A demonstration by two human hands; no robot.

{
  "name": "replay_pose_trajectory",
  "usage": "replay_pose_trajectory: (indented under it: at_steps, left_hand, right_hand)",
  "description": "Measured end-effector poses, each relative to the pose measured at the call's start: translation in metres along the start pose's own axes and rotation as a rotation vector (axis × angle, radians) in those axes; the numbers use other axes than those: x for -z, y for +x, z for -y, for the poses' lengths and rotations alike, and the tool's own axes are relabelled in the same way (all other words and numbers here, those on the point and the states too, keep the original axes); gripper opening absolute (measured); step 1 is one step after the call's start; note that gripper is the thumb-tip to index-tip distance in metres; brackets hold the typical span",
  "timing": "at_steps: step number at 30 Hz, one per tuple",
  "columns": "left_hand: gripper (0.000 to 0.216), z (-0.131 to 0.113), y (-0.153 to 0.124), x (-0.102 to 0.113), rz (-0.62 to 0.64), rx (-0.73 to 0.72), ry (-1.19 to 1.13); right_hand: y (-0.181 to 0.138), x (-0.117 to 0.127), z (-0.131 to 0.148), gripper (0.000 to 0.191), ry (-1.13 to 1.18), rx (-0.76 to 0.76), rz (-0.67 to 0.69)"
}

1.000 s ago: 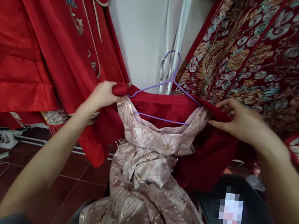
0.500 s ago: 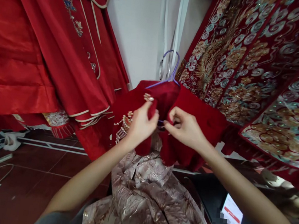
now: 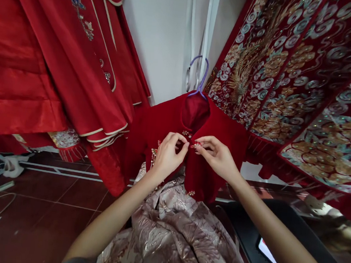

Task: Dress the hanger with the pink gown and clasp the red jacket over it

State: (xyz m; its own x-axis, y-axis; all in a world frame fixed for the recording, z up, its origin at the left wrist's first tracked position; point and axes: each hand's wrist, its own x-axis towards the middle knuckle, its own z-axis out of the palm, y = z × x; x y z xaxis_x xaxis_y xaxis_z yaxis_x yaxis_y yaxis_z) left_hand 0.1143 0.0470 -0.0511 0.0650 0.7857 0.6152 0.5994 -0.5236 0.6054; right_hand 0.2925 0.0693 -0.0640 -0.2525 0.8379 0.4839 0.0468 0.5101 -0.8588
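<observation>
"Left hand point(image 3: 169, 154) and right hand point(image 3: 218, 157) are side by side, not touching. What does each have?"

"The right pinches a small beaded ornament point(image 3: 197, 145), probably a fastening, at one front edge of the red jacket point(image 3: 160, 121). The left has thumb and forefinger closed at the opposite edge; what exactly lies between the tips is hidden."

"And close in, below the wrists?"

"A pale pink dress point(image 3: 165, 226) with a metallic sheen bunches between the forearms point(image 3: 127, 197). It looks stiffer than the jacket, and I'd guess heavier and slicker. Off to the right, a phone point(image 3: 267, 253) lies on a black surface point(image 3: 245, 214)."

"So where's the jacket?"

"Behind the fingers, over the upper part of the dress, with a purple hanger point(image 3: 205, 74) hooking up out of its neck. It looks like velvet, so I'd expect it light, soft and inclined to sag."

"Where would you grip it?"

"By the cloth edge, right beside each ornament. The beads and dangling tassels point(image 3: 153, 156) seem fragile; tugging could snag them."

"Beyond that?"

"Red garments point(image 3: 30, 49) hang on the left, embroidered ones point(image 3: 281, 75) on the right, with a pale wall point(image 3: 157, 33) between."
</observation>
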Motion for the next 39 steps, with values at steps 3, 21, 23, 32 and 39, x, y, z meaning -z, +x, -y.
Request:
replay_pose_trajectory:
  at_steps: [3,21,23,32,39]
  left_hand:
    - [0.010,0.001,0.003,-0.006,-0.028,0.057,-0.105]
    - [0.028,0.019,0.034,-0.046,-0.138,0.033,0.381]
    - [0.025,0.023,0.033,-0.047,-0.181,-0.059,0.396]
    - [0.014,0.030,0.029,-0.039,-0.257,-0.093,-0.100]
    - [0.021,0.017,0.020,-0.034,-0.188,0.193,-0.695]
  right_hand:
    - [0.002,0.004,-0.002,0.025,-0.124,0.033,-0.031]
    - [0.000,0.017,-0.011,0.021,-0.363,0.125,-0.190]
    - [0.001,0.016,-0.011,0.022,-0.319,0.121,-0.194]
    - [0.010,0.006,-0.007,0.022,-0.183,0.136,-0.178]
    - [0.017,-0.007,-0.004,0.021,-0.122,0.156,-0.166]
